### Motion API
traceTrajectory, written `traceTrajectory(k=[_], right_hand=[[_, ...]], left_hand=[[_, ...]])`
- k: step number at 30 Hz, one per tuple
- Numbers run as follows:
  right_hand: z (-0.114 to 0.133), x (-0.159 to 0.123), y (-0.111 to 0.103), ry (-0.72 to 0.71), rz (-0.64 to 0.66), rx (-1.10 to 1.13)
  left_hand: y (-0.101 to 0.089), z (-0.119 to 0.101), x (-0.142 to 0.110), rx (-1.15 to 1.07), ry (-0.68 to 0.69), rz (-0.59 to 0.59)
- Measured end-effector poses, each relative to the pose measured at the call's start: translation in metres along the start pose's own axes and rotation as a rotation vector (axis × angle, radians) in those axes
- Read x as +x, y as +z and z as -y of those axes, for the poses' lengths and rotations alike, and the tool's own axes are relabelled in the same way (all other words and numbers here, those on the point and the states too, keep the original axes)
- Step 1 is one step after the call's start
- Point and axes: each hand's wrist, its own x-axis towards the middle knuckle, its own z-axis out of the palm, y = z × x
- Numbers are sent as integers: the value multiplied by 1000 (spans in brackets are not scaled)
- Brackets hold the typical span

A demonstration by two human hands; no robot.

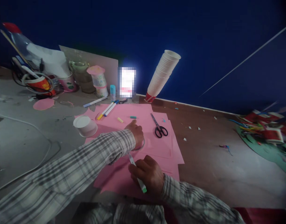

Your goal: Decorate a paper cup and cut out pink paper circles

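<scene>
My right hand (148, 174) is closed around a white marker (141, 183) with a green end. The marker slants over pink paper sheets (135, 109). Ahead of it, my left hand (136, 132) rests low over the paper with its fingers bent. A thin curved edge (142, 146) shows beside that hand; whatever it belongs to is mostly covered. Just beyond the left fingers lies a small teal cap (133, 117), with a pale yellow cap (120, 119) nearby. Black-handled scissors (158, 127) lie on the sheets to the right.
A white paper cup (85, 127) stands left of the sheets. Markers (107, 109) and a glue stick (112, 92) are behind. A tall stack of paper cups (163, 74) leans toward the wall. Paper scraps, a cable (43, 155) and a cluttered green sheet (255, 149) lie around.
</scene>
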Motion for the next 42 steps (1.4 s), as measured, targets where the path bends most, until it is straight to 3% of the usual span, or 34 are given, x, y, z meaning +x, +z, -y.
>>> traceTrajectory(k=[26, 42], right_hand=[[-15, 11, 11, -17, -59, 9], [-20, -3, 3, -25, -47, 55]], left_hand=[[-2, -2, -1, -9, -2, -18], [-1, 1, -1, -10, 19, -8]])
